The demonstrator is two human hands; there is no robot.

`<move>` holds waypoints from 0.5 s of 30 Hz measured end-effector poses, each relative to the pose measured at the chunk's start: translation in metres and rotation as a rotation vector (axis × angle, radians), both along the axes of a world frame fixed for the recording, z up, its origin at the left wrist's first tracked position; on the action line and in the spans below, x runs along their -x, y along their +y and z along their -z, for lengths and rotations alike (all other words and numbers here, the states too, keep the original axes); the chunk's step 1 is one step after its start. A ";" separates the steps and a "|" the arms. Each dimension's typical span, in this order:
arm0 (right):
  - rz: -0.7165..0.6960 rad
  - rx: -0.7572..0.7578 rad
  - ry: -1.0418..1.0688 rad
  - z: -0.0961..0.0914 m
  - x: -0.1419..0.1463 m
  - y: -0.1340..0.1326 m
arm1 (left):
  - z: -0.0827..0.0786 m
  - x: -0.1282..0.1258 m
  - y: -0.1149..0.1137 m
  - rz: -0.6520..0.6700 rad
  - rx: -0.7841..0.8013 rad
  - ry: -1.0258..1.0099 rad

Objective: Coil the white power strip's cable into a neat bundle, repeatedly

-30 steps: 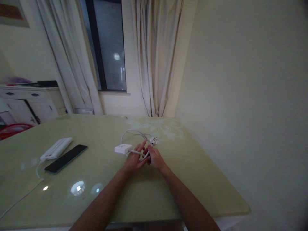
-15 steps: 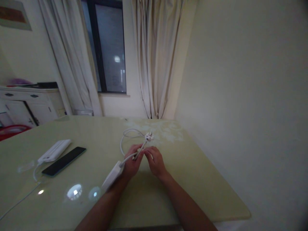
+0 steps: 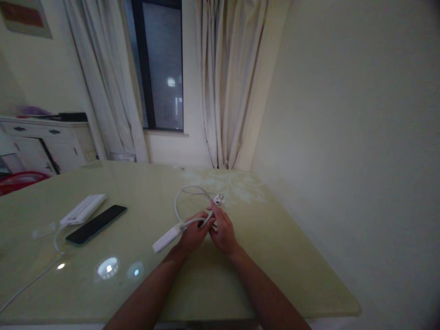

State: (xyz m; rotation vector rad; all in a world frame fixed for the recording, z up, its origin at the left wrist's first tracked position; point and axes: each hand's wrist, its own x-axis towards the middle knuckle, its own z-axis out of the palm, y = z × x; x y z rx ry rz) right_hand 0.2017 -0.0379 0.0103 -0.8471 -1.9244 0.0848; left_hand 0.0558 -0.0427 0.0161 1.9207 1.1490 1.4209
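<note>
A white power strip (image 3: 167, 237) sticks out to the left of my left hand (image 3: 194, 233), its near end pointing down-left. My left hand is closed around the white cord (image 3: 178, 201) close to the strip. My right hand (image 3: 222, 231) meets it and is closed on the cord just below the plug (image 3: 219, 199), with fingers reaching up to the plug. The plug's metal pins point up and away. Beyond my hands the cord makes a loose loop over the table. Some of the cord is hidden between my fingers.
On the left of the glossy table (image 3: 295, 275) lie a black phone (image 3: 96, 224) and a white power bank (image 3: 84, 210) with a white cable (image 3: 32, 282). A small clear plastic piece (image 3: 43, 230) is beside them. A wall bounds the right side.
My right hand has moved up along the cord to the plug, which now tilts to the right. The power strip has swung outward, away from my left forearm. The view has shifted slightly.
</note>
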 end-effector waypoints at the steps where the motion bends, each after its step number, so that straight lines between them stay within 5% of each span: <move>1: 0.001 0.001 -0.006 0.000 0.000 0.000 | 0.000 0.000 0.001 -0.006 0.010 -0.007; 15: 0.268 -0.140 -0.139 -0.014 0.002 -0.003 | -0.010 -0.001 -0.002 -0.064 -0.024 -0.200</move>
